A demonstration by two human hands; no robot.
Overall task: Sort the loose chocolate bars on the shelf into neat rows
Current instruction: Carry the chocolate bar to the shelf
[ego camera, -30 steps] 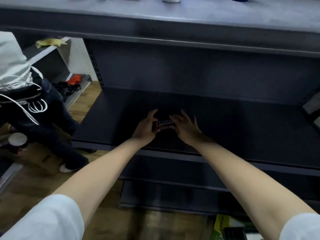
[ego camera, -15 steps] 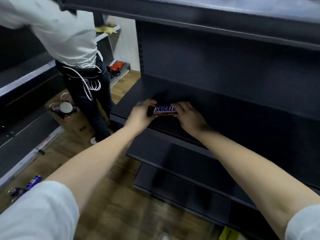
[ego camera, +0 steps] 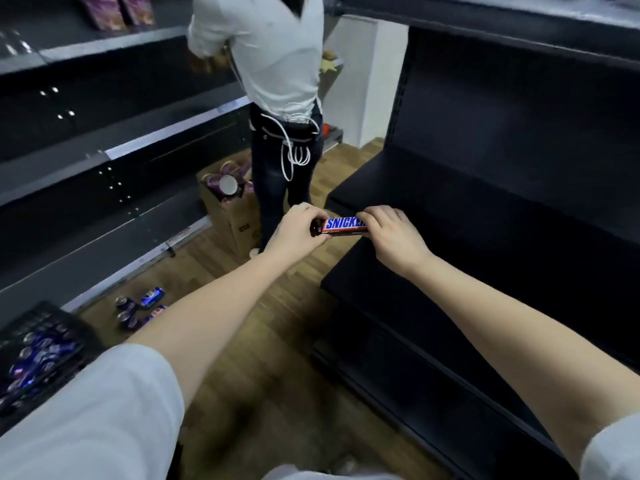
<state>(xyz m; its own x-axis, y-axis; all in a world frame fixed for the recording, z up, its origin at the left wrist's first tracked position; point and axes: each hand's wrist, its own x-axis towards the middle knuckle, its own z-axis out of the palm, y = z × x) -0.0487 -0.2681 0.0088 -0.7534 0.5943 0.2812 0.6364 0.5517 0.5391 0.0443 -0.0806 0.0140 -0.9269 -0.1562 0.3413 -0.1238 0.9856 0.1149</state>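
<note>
Chocolate bar (ego camera: 344, 227), in a brown wrapper reading "SNICKER" in blue letters, is held level at the picture's centre. At 8 o'clock sits a black basket (ego camera: 45, 337), with blue cans (ego camera: 145, 306) loose on the wooden floor. At 12 o'clock stands another person (ego camera: 277, 81) in a white shirt, back turned. The left hand (ego camera: 298, 232) pinches the bar's left end. The right hand (ego camera: 393, 235) curls over its right end, covering the wrapper past the R. A dark shelf (ego camera: 467, 216) lies at 3 o'clock, just beside the bar.

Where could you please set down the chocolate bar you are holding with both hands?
The dark shelf is bare from its front edge beside the right hand back to the rear panel. The chocolate bar hangs near its left front corner, also pinched by the left hand. The aisle is crowded: a person, a cardboard box, loose cans.
</note>
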